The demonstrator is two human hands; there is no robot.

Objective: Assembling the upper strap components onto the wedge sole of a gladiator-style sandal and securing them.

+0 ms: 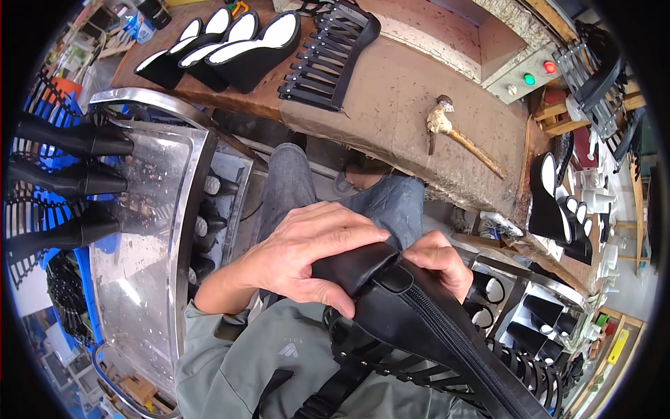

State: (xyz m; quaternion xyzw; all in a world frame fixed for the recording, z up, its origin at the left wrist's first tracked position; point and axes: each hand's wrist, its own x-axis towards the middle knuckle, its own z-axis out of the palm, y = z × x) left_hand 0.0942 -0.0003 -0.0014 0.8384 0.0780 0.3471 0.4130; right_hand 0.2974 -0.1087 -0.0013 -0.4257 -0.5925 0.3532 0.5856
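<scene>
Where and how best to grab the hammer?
Probably the handle, toward its free end, from the near side with the right hand: the hammer lies on the bench, handle slanting nearer and rightward, head farther off.

Wedge soles (237, 52) stand at the left end of the workbench (391, 91) I view from afar, a strapped upper (354, 49) just to their right and a hammer (466, 141) nearer the right end, its handle toward the near right corner. Behind the hammer, a switch panel (522, 82) sits at the far edge. Before the near edge, a boot (391, 318) lies between left hand (317, 241) and right hand (441, 262); left of it, more boots (77, 178) lie along a tray table's (150, 216) left edge.
</scene>
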